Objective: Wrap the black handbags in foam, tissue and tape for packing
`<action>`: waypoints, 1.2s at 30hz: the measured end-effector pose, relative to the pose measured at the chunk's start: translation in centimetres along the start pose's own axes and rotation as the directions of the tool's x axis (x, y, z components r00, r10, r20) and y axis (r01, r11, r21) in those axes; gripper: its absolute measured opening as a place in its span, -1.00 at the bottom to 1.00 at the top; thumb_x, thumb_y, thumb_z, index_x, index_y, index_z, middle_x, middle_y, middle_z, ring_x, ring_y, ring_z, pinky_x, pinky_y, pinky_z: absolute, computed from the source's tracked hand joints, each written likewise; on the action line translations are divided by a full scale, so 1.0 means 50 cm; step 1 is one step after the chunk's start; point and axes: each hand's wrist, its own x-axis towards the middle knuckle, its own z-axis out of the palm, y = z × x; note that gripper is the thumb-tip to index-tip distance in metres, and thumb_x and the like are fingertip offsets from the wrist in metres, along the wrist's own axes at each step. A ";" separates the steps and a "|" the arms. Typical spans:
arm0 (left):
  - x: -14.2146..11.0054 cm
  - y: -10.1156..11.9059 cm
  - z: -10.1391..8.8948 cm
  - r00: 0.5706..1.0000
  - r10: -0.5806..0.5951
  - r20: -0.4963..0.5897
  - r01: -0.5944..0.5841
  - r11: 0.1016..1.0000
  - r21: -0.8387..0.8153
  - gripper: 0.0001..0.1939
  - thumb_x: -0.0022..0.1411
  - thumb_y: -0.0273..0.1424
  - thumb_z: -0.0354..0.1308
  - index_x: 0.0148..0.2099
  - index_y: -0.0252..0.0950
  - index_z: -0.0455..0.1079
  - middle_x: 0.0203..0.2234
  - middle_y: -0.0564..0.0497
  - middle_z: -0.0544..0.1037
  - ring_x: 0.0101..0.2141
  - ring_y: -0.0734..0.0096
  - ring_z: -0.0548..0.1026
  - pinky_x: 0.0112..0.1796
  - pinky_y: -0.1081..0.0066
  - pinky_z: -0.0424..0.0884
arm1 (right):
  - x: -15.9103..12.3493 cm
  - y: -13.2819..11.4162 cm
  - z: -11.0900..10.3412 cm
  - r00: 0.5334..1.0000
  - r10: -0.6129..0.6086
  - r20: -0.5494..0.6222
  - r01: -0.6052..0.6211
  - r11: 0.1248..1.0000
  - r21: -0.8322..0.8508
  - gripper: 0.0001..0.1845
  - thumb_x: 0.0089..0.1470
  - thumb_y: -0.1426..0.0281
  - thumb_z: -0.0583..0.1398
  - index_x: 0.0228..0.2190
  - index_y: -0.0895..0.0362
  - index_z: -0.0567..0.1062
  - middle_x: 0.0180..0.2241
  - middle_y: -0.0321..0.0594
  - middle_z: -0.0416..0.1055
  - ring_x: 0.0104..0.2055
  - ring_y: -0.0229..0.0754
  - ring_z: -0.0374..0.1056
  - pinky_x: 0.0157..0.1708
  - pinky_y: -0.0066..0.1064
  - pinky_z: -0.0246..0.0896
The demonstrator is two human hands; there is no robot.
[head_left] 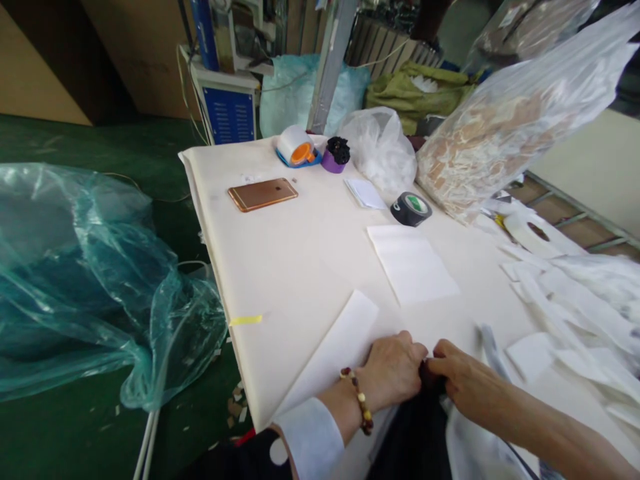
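Observation:
My left hand (393, 370), with a bead bracelet at the wrist, is closed at the near edge of the white table (280, 267). My right hand (463, 380) is closed right beside it, and the fingertips of both meet on a dark piece of fabric (420, 427) that hangs below the table edge. A long white strip of sheet (333, 350) lies under and just left of my left hand. A white rectangular sheet (413, 263) lies farther out on the table.
A rose-gold phone (263, 193), a black tape roll (411, 208), a tape dispenser (297, 148), a purple cup (334, 157) and clear bags of pieces (505, 127) stand at the far side. White strips (565, 300) pile up at the right. A teal plastic bag (85, 280) lies left of the table.

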 end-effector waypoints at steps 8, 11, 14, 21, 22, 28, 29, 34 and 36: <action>-0.016 0.013 0.011 0.997 -0.051 -0.061 0.051 0.999 -0.006 -0.77 0.06 -0.48 -0.04 -0.20 -0.30 0.33 -0.36 -0.09 0.38 -0.47 0.35 0.36 -0.53 0.42 0.26 | -0.029 0.021 0.007 0.975 0.074 -0.209 -0.030 0.978 0.204 -0.78 -0.30 0.54 -0.03 -0.67 0.07 0.36 -0.54 -0.26 0.27 -0.51 -0.23 0.28 -0.50 -0.40 0.21; -0.026 0.020 0.015 0.997 -0.007 -0.072 0.002 0.998 -0.068 -0.82 0.00 -0.45 0.04 -0.27 -0.29 0.33 -0.40 -0.05 0.36 -0.45 0.39 0.35 -0.49 0.46 0.29 | -0.037 0.017 0.010 0.948 0.088 -0.306 -0.015 0.972 0.233 -0.82 -0.28 0.50 -0.03 -0.69 0.06 0.32 -0.59 -0.28 0.26 -0.56 -0.23 0.26 -0.55 -0.40 0.18; -0.031 0.025 0.025 0.979 0.151 -0.133 -0.163 0.983 -0.084 -0.84 -0.02 -0.43 0.10 -0.30 -0.32 0.32 -0.41 -0.03 0.37 -0.39 0.40 0.35 -0.36 0.50 0.34 | -0.042 0.013 0.012 0.924 0.094 -0.370 -0.001 0.970 0.244 -0.84 -0.26 0.48 -0.03 -0.71 0.06 0.28 -0.62 -0.29 0.25 -0.56 -0.24 0.26 -0.56 -0.42 0.18; -0.036 0.029 0.033 0.892 0.383 -0.241 -0.341 0.919 0.199 -0.93 0.17 -0.52 0.01 -0.32 -0.36 0.32 -0.43 -0.03 0.38 -0.36 0.37 0.36 -0.29 0.45 0.32 | -0.046 0.015 0.023 0.902 0.120 -0.414 -0.005 0.963 0.268 -0.81 -0.21 0.45 -0.02 -0.70 0.05 0.32 -0.61 -0.28 0.27 -0.53 -0.23 0.29 -0.53 -0.42 0.23; -0.037 0.029 0.032 0.891 0.382 -0.245 -0.337 0.919 0.205 -0.93 0.18 -0.53 0.01 -0.33 -0.37 0.32 -0.42 -0.03 0.39 -0.36 0.37 0.36 -0.30 0.46 0.32 | -0.045 0.016 0.024 0.901 0.125 -0.416 -0.009 0.962 0.271 -0.81 -0.21 0.45 -0.02 -0.70 0.05 0.32 -0.61 -0.28 0.27 -0.53 -0.23 0.29 -0.53 -0.42 0.23; -0.037 0.031 0.033 0.919 0.339 -0.200 -0.328 0.941 0.087 -0.92 0.23 -0.53 0.01 -0.31 -0.34 0.31 -0.43 0.02 0.46 -0.39 0.43 0.42 -0.35 0.49 0.33 | -0.041 0.011 0.021 0.890 0.136 -0.436 -0.004 0.957 0.291 -0.80 -0.17 0.43 0.00 -0.69 0.05 0.36 -0.62 -0.29 0.29 -0.56 -0.24 0.30 -0.57 -0.45 0.21; -0.035 0.031 0.035 0.942 0.263 -0.208 -0.261 0.965 0.034 -0.94 0.23 -0.52 0.02 -0.27 -0.34 0.30 -0.43 0.03 0.48 -0.40 0.42 0.43 -0.38 0.49 0.33 | -0.040 0.010 0.020 0.888 0.137 -0.438 -0.005 0.957 0.289 -0.80 -0.17 0.43 0.00 -0.70 0.06 0.36 -0.62 -0.29 0.29 -0.57 -0.24 0.29 -0.57 -0.46 0.21; -0.025 0.031 0.046 0.990 0.008 -0.143 -0.024 0.993 -0.113 -0.92 0.24 -0.45 0.02 -0.23 -0.31 0.32 -0.39 0.04 0.52 -0.38 0.40 0.46 -0.42 0.47 0.32 | -0.041 0.011 0.020 0.897 0.157 -0.413 -0.044 0.961 0.272 -0.82 -0.23 0.43 -0.01 -0.75 0.06 0.28 -0.65 -0.32 0.25 -0.60 -0.26 0.27 -0.60 -0.46 0.18; -0.025 0.030 0.045 0.994 0.016 -0.112 -0.027 0.995 -0.095 -0.87 0.26 -0.43 -0.01 -0.30 -0.30 0.35 -0.40 0.02 0.50 -0.38 0.40 0.45 -0.42 0.47 0.31 | -0.044 0.014 0.022 0.898 0.148 -0.415 -0.042 0.966 0.254 -0.82 -0.22 0.42 0.00 -0.75 0.06 0.27 -0.66 -0.33 0.23 -0.60 -0.27 0.26 -0.61 -0.46 0.18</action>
